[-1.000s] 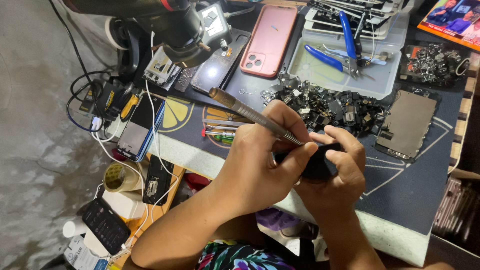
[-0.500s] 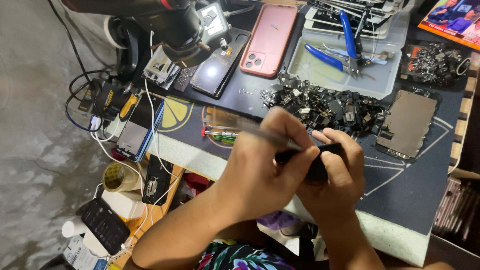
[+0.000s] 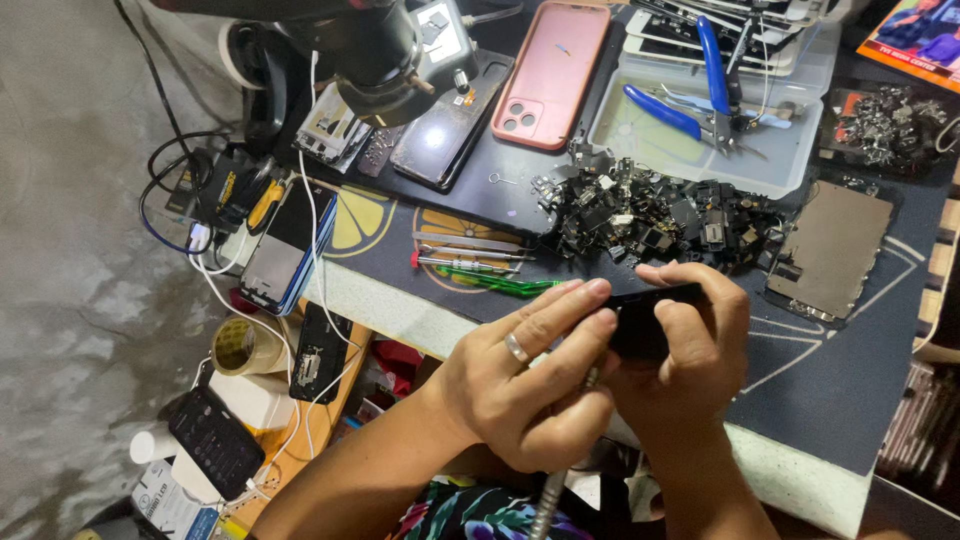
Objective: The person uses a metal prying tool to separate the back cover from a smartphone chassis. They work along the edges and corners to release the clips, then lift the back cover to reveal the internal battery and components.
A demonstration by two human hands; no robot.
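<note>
My right hand (image 3: 695,355) grips a small black phone (image 3: 650,300) by its edge, just above the dark work mat (image 3: 830,380). My left hand (image 3: 530,385), with a ring on one finger, is pressed against the phone's left side, fingertips on its top edge. It also holds metal tweezers (image 3: 548,500), whose end sticks out below the palm and points down toward me. Most of the phone is hidden by both hands.
A pile of small black phone parts (image 3: 650,210) lies just beyond the hands. Further back are a pink phone (image 3: 550,70), a clear tray (image 3: 640,135) with blue pliers (image 3: 700,105), and a microscope head (image 3: 370,50). Hand tools (image 3: 470,255) lie left; a metal plate (image 3: 830,250) right.
The tweezers in my left hand, which pointed up and left over the mat, have swung down below the palm. My left fingers have moved onto the phone.
</note>
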